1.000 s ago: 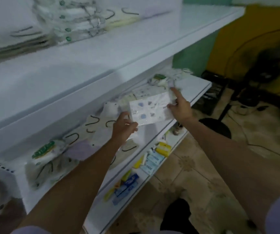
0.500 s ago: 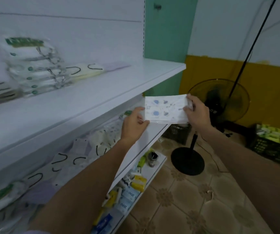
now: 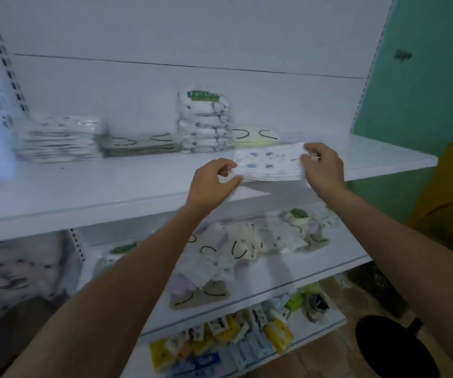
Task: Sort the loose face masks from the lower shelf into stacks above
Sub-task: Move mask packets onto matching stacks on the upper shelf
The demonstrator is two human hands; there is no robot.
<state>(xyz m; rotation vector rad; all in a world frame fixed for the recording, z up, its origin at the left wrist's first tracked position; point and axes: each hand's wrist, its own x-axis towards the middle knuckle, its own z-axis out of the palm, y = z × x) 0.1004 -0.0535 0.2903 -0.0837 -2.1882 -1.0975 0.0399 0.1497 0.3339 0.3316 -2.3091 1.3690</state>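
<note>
The printed mask pack has gone up. A second ago it was down by the lower shelf; now it is held flat over the upper shelf, just in front of the yellow stack. So this one is out of the messy pile, and what is left is to put it on a stack.

Both hands have it. The left hand pinches the left end with curled fingers and thumb. The right hand pinches the right end the same way. The pack is not on the shelf yet.

There are four stacks in a row at the back of the upper shelf: a spotty stack far to the left, a low grey stack, a tall stack with green labels, and the yellow one. I think the spotty stack is the match, but it is too blurry to be sure. It is well apart from the pack.

There is a wide bare strip of shelf in front of the stacks, so the pack could slide left along it. The tall stack may tip if bumped. The front edge of the shelf is right under the wrists. Past the yellow stack the shelf is bare too.

Many loose masks lie on the lower shelf, so there is a lot more sorting to do.
</note>
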